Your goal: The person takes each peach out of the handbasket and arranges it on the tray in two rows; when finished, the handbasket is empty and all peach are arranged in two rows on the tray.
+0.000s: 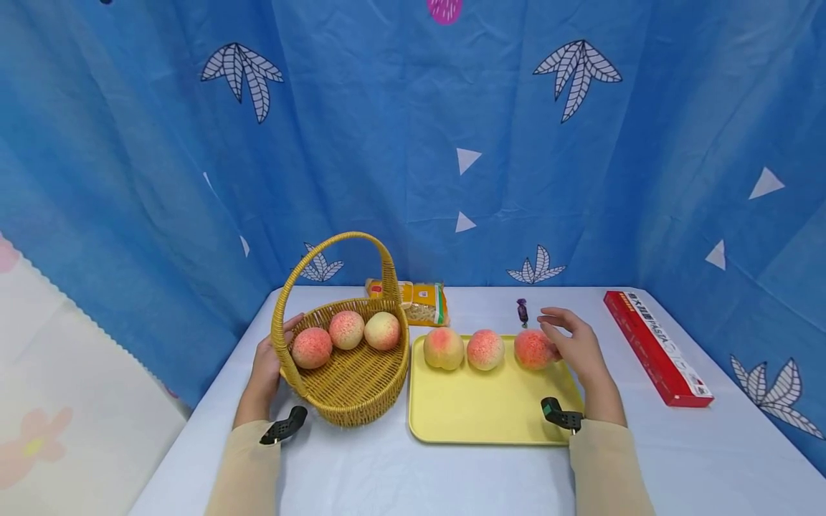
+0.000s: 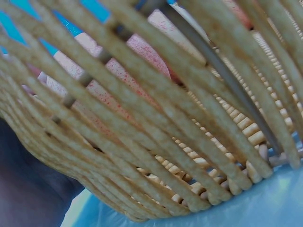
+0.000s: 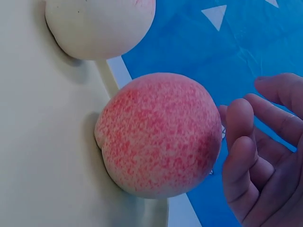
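Observation:
A wicker basket (image 1: 351,390) with a tall handle stands tilted at the left, three peaches (image 1: 346,330) inside it. My left hand (image 1: 263,369) holds the basket's left side, its fingertips at the rim. Through the weave (image 2: 156,123) in the left wrist view, pink-speckled fruit shows; most of that hand is hidden there. On the yellow tray (image 1: 480,416), three more peaches line the far edge. Beside the rightmost peach (image 3: 161,135) is my right hand (image 3: 270,146), fingers loosely bent. Whether a fingertip touches this peach, I cannot tell.
Behind the basket lies an orange-and-clear food packet (image 1: 422,304). A small purple wrapped candy (image 1: 522,312) is beyond the tray. At the right lies a long red pasta box (image 1: 658,351). Blue curtain (image 1: 413,143) closes off the back of the white table (image 1: 413,480).

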Available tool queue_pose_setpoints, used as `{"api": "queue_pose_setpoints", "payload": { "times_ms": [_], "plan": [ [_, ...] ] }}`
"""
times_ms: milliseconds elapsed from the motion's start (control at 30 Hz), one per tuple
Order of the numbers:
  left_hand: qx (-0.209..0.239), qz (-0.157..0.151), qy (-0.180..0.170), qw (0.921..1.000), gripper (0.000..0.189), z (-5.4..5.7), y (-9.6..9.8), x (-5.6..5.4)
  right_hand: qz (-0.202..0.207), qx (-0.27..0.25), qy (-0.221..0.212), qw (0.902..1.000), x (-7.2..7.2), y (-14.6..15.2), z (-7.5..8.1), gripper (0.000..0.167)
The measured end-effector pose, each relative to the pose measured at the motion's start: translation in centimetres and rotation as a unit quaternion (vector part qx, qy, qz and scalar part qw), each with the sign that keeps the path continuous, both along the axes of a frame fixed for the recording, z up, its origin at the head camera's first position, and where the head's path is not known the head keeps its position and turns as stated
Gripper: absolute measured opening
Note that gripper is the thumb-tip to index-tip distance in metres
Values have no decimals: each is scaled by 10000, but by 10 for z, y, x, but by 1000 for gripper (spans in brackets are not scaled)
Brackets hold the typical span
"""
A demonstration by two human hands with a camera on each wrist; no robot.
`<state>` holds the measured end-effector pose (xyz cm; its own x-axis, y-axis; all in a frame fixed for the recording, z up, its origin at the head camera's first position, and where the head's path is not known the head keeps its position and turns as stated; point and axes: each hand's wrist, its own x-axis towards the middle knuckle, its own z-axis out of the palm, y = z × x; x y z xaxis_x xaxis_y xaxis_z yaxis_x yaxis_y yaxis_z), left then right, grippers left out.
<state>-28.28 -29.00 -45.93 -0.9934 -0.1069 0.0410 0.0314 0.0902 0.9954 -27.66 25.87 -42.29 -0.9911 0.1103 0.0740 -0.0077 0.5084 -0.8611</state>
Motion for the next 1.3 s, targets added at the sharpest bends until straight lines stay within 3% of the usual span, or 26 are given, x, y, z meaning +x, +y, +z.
{"api": "queue_pose_setpoints", "payload": {
  "times_ms": [233,667,900,1067,1300],
  "plan": [
    [116,-46,-99,9999,46,5,1,3,99,193,70,9997,0,-12,3,47],
    [18,7,98,9999,47,-4,-1,0,506,294,497,9970,-4,-35,8,38],
    [51,-47,75,9999,47,-2,-1,0,847,51,383,9957,-5,-50,11,37],
    [-14,-54,201,9998,48,-4,-1,-1,988,345,478,9934,-4,-63,12,37],
    [-58,68,90,9999,50,-3,-1,-1,1153,618,526,9900,-2,-79,17,36]
  ]
}}
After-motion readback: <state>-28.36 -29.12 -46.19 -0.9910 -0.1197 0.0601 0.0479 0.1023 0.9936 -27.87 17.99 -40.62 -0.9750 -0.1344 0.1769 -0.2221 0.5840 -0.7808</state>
